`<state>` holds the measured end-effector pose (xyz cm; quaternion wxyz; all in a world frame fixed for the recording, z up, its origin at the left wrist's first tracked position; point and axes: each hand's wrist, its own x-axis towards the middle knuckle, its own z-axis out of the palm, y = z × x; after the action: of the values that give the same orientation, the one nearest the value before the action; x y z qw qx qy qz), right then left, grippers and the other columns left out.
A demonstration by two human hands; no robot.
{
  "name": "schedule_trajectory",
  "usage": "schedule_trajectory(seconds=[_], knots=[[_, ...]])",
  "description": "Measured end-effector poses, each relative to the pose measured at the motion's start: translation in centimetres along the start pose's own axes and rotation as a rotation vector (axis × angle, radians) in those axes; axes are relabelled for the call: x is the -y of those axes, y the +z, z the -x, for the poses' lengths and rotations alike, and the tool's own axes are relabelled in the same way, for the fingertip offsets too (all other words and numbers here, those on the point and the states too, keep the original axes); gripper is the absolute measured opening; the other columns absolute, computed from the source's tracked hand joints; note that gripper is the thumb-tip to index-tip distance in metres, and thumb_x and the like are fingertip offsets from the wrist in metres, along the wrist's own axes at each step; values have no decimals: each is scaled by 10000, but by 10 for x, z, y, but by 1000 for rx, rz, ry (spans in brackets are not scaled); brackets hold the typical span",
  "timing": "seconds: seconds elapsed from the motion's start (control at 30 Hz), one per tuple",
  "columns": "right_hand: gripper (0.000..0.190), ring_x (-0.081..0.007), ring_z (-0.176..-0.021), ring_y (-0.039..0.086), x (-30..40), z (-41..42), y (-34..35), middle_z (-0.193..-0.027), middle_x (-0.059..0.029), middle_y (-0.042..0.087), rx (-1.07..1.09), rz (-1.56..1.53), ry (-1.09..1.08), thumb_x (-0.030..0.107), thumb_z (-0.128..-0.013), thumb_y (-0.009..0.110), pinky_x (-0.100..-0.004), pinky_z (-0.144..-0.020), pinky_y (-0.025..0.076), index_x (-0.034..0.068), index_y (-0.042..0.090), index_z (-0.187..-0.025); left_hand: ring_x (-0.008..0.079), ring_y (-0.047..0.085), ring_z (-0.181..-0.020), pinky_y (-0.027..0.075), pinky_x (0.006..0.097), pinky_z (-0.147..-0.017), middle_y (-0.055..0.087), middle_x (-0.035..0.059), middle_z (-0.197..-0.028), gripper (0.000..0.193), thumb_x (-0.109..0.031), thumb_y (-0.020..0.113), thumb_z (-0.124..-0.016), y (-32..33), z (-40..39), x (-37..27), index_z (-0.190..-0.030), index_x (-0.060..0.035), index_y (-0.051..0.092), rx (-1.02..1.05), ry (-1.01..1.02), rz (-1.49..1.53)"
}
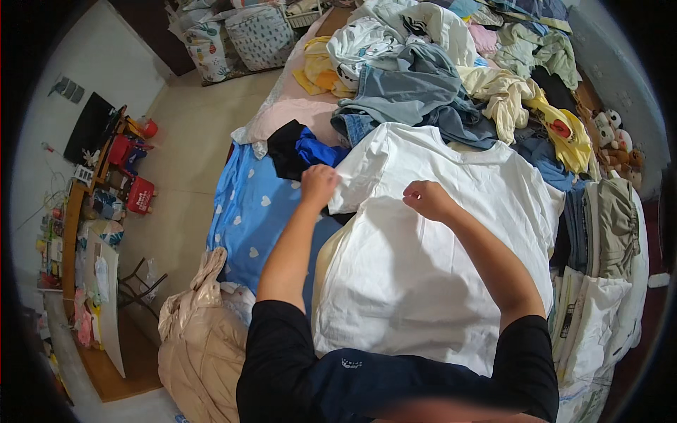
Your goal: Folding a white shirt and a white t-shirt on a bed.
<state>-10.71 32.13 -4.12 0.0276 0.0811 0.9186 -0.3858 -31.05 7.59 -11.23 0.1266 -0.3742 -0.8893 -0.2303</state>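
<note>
A white short-sleeved T-shirt (465, 254) lies spread out before me, its neckline pointing away. My left hand (319, 186) is at the hem of the left-lying sleeve, with its fingers closed on the cloth edge. Over the upper chest of the shirt is my right hand (427, 200), fingers curled in towards the thumb and no cloth visible between them. Its shadow falls on the shirt. Under the shirt's left side shows a strip of cream cloth (323, 254). Just beyond my left hand lie a black garment (284, 150) and a bright blue one (317, 148).
Heaped clothes, with grey-blue jeans (407, 84) among them, lie beyond the shirt. Folded trousers (613, 227) and folded white clothes (592, 317) are stacked at right. A beige padded jacket (206, 349) lies at lower left. Blue heart-patterned bedding (248, 211) covers the bed's left side.
</note>
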Motion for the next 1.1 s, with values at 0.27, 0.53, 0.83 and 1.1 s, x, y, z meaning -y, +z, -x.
schedule_trajectory(seconds=[0.27, 0.53, 0.83, 1.1], knots=[[388, -194, -833, 632, 32, -34, -13, -921, -98, 658, 76, -679, 203, 353, -887, 605, -321, -750, 499, 4, 644, -1053, 86, 557, -826, 444, 239, -760, 629, 18, -889, 235, -217, 496, -964, -43, -43, 0, -998, -19, 619, -2, -539, 1104], [736, -298, -954, 604, 90, -60, -1, -1112, -191, 569, 141, -1166, 286, 520, -805, 656, -388, -800, 502, -67, 498, -1219, 116, 565, -782, 460, 265, -723, 621, 51, -881, 143, -99, 502, -941, -81, -54, -107, -992, 8, 583, 242, -338, 935], [425, -241, -565, 589, 23, -80, -34, -729, -159, 622, -299, -861, 396, 352, -831, 657, -391, -457, 427, -69, 630, -877, 146, 570, -881, 465, 255, -786, 583, 81, -1090, 524, -116, 725, -782, -119, 43, -123, -1249, -24, 507, 136, -209, 682], [300, -199, -656, 619, -18, -105, -138, -819, -114, 652, -361, -807, 110, 247, -833, 650, -346, -581, 488, -49, 658, -884, 192, 573, -852, 489, 301, -724, 522, 118, -1123, 765, -136, 796, -688, -178, 176, -170, -1332, -31, 397, 330, -505, 602]])
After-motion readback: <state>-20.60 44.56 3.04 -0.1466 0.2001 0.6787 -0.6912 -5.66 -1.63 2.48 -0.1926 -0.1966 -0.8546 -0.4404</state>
